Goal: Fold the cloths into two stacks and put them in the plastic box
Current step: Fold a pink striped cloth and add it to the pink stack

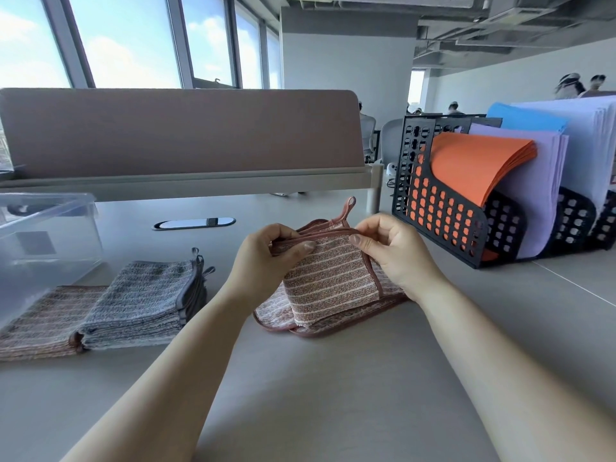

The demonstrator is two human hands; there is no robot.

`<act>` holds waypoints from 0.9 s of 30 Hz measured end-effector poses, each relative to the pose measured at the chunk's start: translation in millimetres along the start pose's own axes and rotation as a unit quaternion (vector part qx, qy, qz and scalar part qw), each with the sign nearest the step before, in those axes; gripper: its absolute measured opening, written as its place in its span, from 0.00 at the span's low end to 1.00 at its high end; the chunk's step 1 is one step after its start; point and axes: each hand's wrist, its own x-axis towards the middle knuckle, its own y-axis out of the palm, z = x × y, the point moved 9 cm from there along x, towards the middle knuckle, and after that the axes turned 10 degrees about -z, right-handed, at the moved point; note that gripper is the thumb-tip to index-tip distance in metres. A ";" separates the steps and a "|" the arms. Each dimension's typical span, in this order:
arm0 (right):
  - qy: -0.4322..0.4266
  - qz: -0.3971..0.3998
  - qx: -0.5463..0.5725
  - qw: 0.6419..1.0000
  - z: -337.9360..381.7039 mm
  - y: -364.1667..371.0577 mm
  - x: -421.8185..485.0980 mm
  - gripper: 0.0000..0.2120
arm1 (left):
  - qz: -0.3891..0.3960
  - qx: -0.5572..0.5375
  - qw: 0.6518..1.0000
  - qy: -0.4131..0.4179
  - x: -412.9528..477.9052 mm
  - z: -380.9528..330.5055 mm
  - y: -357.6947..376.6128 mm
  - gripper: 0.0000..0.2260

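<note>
A pink striped cloth with a brown hem and a hanging loop is held up in the middle of the desk, its lower part resting on the surface. My left hand pinches its upper left edge and my right hand pinches its upper right edge. To the left lies a stack of folded grey cloths, and beside it a stack of folded pink cloths. The clear plastic box stands at the far left, partly over the pink stack's far side.
A black perforated file holder with orange, purple and blue papers stands at the right. A desk divider panel runs along the back. An oval cable port sits in the desk behind the cloths. People sit far off at the right.
</note>
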 end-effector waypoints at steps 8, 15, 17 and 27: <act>0.041 0.028 0.051 0.997 -3.7 3.9 -0.5 0.08 | 0.009 -0.003 1.000 0.001 0.5 1.6 1.4 0.06; 0.065 0.032 0.113 0.991 -4.2 4.1 -0.3 0.09 | 0.080 -0.089 0.993 -0.008 -5.1 -3.6 12.3 0.08; 0.067 0.020 0.125 0.990 -3.8 1.7 1.0 0.12 | 0.098 -0.107 0.989 -0.008 -6.8 -6.1 15.3 0.09; 0.108 0.076 0.145 0.981 -10.7 10.8 -1.7 0.10 | 0.127 -0.176 0.976 -0.028 -9.6 -11.6 19.7 0.09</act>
